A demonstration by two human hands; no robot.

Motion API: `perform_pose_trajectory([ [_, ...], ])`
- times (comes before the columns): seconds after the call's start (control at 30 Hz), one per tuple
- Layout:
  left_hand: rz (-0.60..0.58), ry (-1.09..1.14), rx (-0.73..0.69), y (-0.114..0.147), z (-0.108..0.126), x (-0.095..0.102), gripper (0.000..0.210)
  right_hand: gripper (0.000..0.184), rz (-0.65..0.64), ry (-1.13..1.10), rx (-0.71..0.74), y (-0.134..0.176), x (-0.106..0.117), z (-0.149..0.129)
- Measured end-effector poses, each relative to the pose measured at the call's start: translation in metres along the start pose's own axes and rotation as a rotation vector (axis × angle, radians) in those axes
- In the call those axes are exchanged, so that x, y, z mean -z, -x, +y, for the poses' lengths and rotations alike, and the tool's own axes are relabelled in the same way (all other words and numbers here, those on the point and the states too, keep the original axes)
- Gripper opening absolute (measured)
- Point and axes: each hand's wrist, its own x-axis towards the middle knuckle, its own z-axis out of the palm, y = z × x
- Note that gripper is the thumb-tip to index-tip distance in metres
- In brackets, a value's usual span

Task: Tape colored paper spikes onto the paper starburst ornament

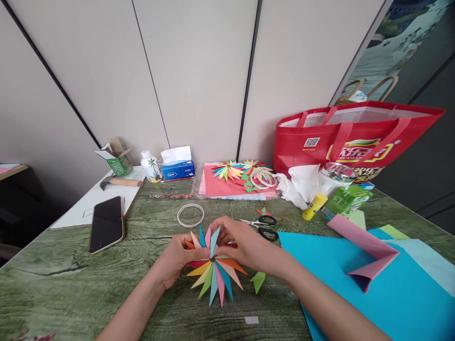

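Observation:
Between my hands is a multicoloured folded-paper star [219, 279], its pointed petals fanned out around a small dark centre. My left hand [177, 255] pinches its upper left petals. From the upper right, my right hand [238, 241] grips the upper petals near a pale blue one, thumb close to the centre. Fingers cover part of the star's upper side. A small green folded paper piece [258, 282] lies to the right of the star, and a short strip of whitish tape [251, 320] is nearer to me. Scissors [265, 226] with black handles lie just beyond my right hand.
A roll of tape [190, 215] lies beyond the star. Left are a phone [106, 223] and a hammer [122, 182]. Behind stand a tissue box [177, 169] and finished paper stars [227, 169]. Right are blue paper [373, 293], a glue stick [314, 207] and a red bag [320, 142].

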Motion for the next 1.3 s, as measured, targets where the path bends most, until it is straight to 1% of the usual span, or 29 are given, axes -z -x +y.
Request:
perform_pose_trajectory([
  [0.13,0.007,-0.007,-0.011,0.001,0.000,0.000,0.024,0.036,0.045,-0.008,-0.050,0.000,-0.004,0.004],
  [0.27,0.003,-0.005,-0.021,0.000,-0.001,0.000,0.022,0.030,0.052,0.063,-0.056,-0.001,-0.007,0.005],
  [0.33,0.011,-0.004,-0.021,0.000,-0.001,-0.001,0.023,0.027,0.078,0.068,-0.049,-0.002,-0.008,0.004],
  [0.47,0.046,0.005,-0.018,0.000,0.001,-0.002,0.025,0.034,0.154,-0.008,-0.090,-0.004,-0.013,0.004],
  [0.57,0.063,0.007,-0.020,0.000,0.001,-0.003,0.026,0.037,0.214,-0.012,-0.108,-0.005,-0.016,0.003],
  [0.63,0.069,0.008,-0.024,0.000,0.001,-0.003,0.026,0.038,0.216,-0.027,-0.112,-0.004,-0.017,0.001],
  [0.73,0.068,0.010,-0.028,0.000,0.000,-0.002,0.026,0.040,0.184,-0.078,-0.106,-0.004,-0.018,0.000],
  [0.8,0.057,0.013,-0.024,0.000,-0.001,-0.002,0.023,0.041,0.195,-0.091,-0.102,-0.004,-0.018,0.002],
  [0.97,0.048,0.023,-0.018,0.000,-0.002,-0.004,0.024,0.041,0.244,-0.010,-0.139,-0.007,-0.022,0.007],
  [1.13,0.066,0.035,-0.021,-0.001,-0.004,-0.006,0.024,0.038,0.285,0.067,-0.195,-0.009,-0.027,0.008],
  [1.2,0.077,0.042,-0.028,-0.001,-0.004,-0.006,0.025,0.039,0.307,0.080,-0.193,-0.009,-0.028,0.008],
  [1.3,0.097,0.054,-0.040,0.000,-0.002,-0.006,0.027,0.045,0.350,0.058,-0.159,-0.009,-0.030,0.009],
])
